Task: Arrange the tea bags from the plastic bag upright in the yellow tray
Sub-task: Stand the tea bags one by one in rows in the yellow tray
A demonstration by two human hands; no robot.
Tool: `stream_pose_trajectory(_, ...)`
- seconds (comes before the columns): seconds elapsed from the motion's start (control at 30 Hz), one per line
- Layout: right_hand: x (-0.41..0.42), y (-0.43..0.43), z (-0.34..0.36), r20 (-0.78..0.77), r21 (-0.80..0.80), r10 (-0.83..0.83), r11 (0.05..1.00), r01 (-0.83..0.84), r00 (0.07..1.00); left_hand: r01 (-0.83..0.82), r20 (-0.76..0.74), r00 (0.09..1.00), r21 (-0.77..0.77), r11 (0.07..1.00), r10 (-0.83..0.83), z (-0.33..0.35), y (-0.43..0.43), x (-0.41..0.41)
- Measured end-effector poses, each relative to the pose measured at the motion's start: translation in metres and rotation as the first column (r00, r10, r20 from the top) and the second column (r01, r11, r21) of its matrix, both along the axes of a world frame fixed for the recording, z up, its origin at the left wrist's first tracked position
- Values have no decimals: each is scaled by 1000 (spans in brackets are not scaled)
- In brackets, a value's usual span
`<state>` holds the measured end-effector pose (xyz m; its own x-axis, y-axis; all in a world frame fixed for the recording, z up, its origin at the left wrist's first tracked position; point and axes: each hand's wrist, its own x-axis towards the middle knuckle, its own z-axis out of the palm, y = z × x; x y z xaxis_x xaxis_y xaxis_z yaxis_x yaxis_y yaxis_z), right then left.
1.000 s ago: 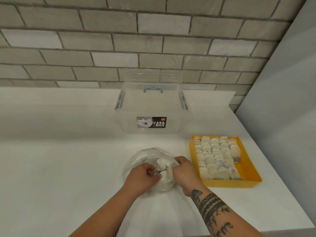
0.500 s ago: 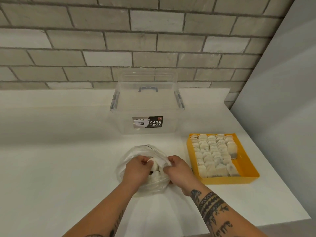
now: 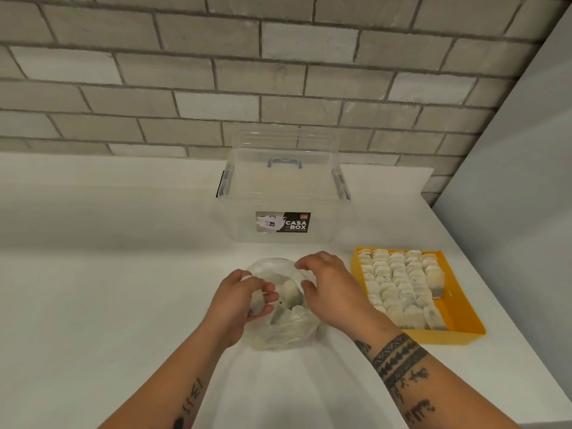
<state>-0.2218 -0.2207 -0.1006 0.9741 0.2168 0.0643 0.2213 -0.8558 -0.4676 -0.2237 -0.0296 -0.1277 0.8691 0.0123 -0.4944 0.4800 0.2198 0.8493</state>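
A see-through storage box (image 3: pixel 283 193) stands on the white desk (image 3: pixel 93 274), at the far side and a little right of the middle, close to the wall. Its lid is on, with a grey handle (image 3: pixel 284 161) at the top centre and a grey latch on the left end (image 3: pixel 225 184) and on the right end (image 3: pixel 340 184). The near face carries a dark label (image 3: pixel 283 222) that reads "CASA BOX" beside a small picture of the box. A grey and white brick wall (image 3: pixel 216 72) runs along the far edge of the desk. A plain pale panel (image 3: pixel 510 181) closes the right side, meeting the bricks at the far right corner.
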Motion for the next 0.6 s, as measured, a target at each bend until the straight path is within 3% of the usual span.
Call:
stream_pose_trajectory(0.07,4,8,5,-128,-154,169,970,-188,977,30,-5,1000,76,997,-30,-3,-2,-2)
stream_pose_trajectory(0.2,13,21,-1,-339,-495,273,762,-417,900,117,17,992,279,953,-126,-16,-7,-5)
stream_pose_trajectory(0.27,16,24,-9,-364,-499,271,751,-432,891,123,21,990,321,939,-137,-20,-9,-7)
stream_pose_trajectory(0.4,18,22,-23,-394,-341,224,865,-368,891,111,21,992,351,930,-127,-25,-11,-11)
stream_pose_trajectory(0.6,15,21,-29,-494,-307,231,855,-417,838,95,20,994,363,927,-110,-28,-11,-13)
